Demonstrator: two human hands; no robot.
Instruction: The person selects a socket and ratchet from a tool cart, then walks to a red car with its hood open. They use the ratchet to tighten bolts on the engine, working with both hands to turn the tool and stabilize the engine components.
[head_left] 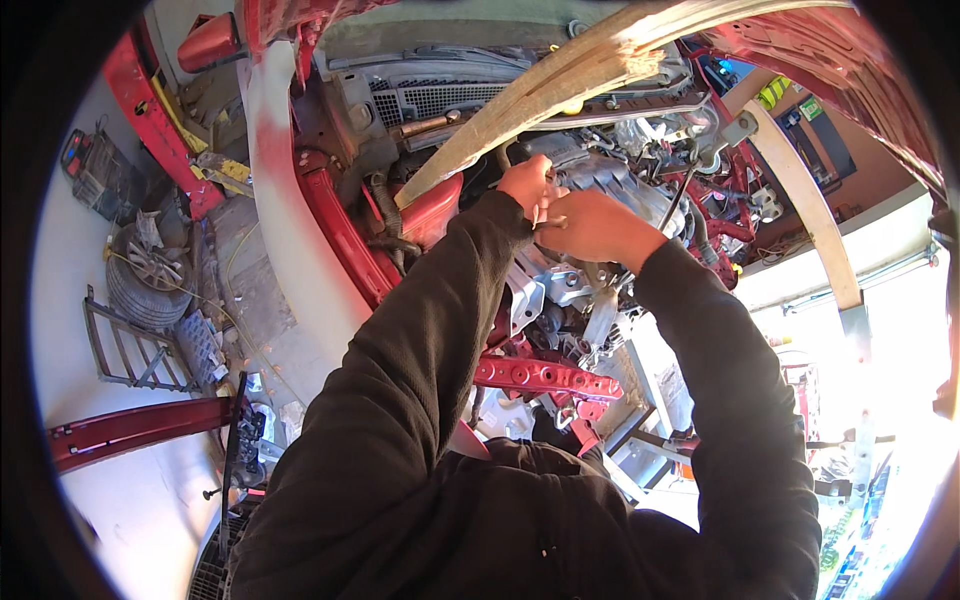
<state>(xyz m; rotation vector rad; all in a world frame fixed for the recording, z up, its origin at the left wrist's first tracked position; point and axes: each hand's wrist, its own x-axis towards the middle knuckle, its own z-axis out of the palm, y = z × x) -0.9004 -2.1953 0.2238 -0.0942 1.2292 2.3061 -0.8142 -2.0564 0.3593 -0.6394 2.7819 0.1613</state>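
Over the open engine bay of a red car, my two hands meet with fingers closed. My left hand (527, 186) is curled, its fingertips close against those of my right hand (600, 228). Something small and pale may be pinched between them, but I cannot make out what it is. Beneath and beyond the hands lies the engine (620, 180), with grey metal parts and hoses. A metal bracket (568, 282) with bolts sits just below my right hand. Close to my left hand, a rough, splintered wooden beam (520, 105) slants across the bay.
A fender (290, 200), patched white and red, runs along the left. A wheel with a tire (150, 275) and a metal frame (140, 350) stand by the left wall. A red body rail (550, 377) crosses near my waist. A pale wooden post (805, 205) rises at right.
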